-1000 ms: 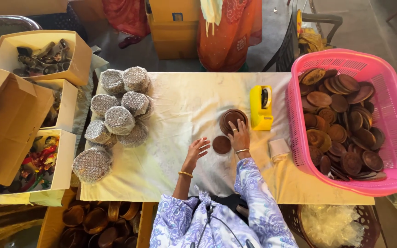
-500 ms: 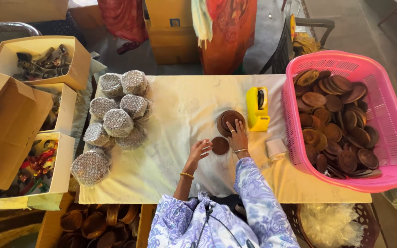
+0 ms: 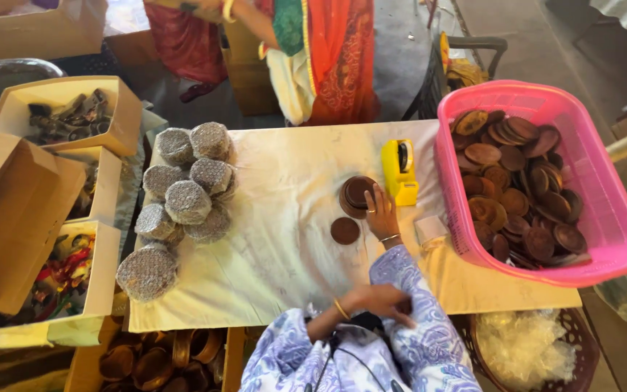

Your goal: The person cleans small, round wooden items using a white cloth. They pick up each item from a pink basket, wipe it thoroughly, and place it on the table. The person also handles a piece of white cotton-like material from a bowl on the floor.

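Fingers of the right hand [image 3: 382,215] lie spread and flat on a small stack of brown wooden discs [image 3: 357,194] near the bench's [image 3: 284,174] middle, gripping nothing. That stack is round, lying flat, so no long axis shows. One single disc [image 3: 345,230] lies just beside it, toward the near edge. Her left hand [image 3: 380,299] is drawn back at her chest, fingers curled; whether it holds anything I cannot tell.
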